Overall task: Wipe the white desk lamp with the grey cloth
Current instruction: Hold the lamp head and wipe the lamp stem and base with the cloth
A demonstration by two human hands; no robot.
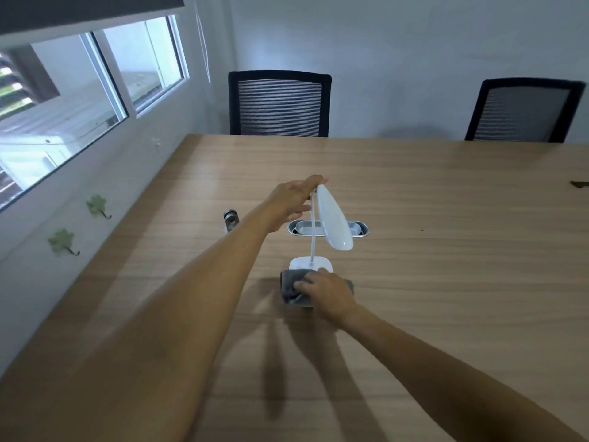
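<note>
The white desk lamp [334, 218] stands in the middle of the wooden table [446, 282], its oval head tilted above a thin neck and a square white base. My left hand [294, 200] grips the top of the lamp's neck behind the head. My right hand [328, 291] presses the grey cloth [291, 290] against the near edge of the lamp's base. Part of the base is hidden under the cloth and hand.
A silver oval cable grommet [360, 229] is set in the table behind the lamp. A small metal object [231, 218] stands to the left. Two black mesh chairs [279, 103] [522, 111] line the far edge. A wall with windows runs along the left.
</note>
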